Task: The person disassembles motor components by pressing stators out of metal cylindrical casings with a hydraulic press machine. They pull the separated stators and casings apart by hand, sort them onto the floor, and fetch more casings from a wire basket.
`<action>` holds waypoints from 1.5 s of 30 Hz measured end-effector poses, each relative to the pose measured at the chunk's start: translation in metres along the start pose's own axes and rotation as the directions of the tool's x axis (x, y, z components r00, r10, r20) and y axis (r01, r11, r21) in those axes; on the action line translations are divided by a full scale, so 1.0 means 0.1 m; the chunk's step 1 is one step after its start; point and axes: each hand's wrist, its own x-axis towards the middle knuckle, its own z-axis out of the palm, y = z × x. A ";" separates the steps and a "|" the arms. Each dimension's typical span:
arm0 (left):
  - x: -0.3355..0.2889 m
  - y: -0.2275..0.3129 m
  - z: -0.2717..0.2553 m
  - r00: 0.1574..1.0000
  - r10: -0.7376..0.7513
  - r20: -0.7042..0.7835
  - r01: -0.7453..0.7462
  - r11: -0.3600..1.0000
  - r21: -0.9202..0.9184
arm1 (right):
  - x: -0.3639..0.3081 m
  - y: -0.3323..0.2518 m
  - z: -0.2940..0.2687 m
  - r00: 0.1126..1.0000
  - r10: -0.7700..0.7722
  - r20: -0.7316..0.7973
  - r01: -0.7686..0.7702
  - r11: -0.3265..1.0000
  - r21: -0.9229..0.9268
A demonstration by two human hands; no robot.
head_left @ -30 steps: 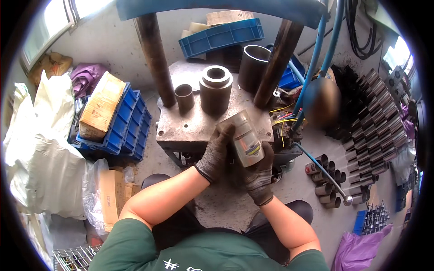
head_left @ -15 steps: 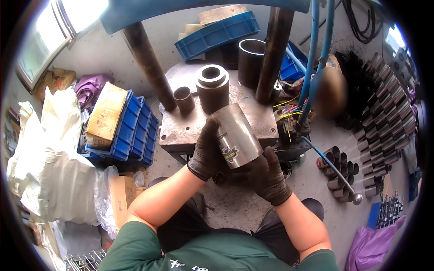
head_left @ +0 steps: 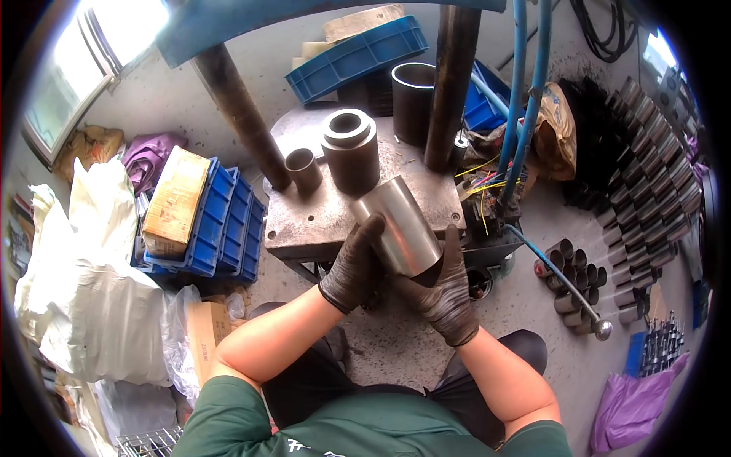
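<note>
A shiny metal cylinder sleeve (head_left: 401,228) is held tilted above the near edge of the press table. My left hand (head_left: 355,264), in a dark glove, is closed around its left side with the thumb on the wall. At the lower end my gloved right hand (head_left: 444,293) cups the sleeve, fingers under the rim and thumb raised beside it; part of those fingers is hidden. Just beyond stands a thick dark cylinder with a stepped, ringed top (head_left: 349,152). To its left is a small open metal tube (head_left: 303,171). Both rest upright on the metal table (head_left: 301,221).
Steel posts (head_left: 242,114) flank the table. A wide dark tube (head_left: 413,107) stands at the back. Blue crates (head_left: 245,228) bear a cardboard box at left. On the right, a ball-ended lever (head_left: 567,288) slants over several short tubes; stacked sleeves (head_left: 651,175) lie beyond.
The sleeve has been turned in my hands, so the label on its side no longer shows. My right thumb has risen, and my left thumb now lies across the wall. The view has shifted slightly.
</note>
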 end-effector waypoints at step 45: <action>-0.04 0.06 0.02 0.816 0.011 0.579 -0.574 0.144 0.806 | -0.32 -0.11 -1.38 0.942 0.228 0.248 -0.157 0.949 -0.275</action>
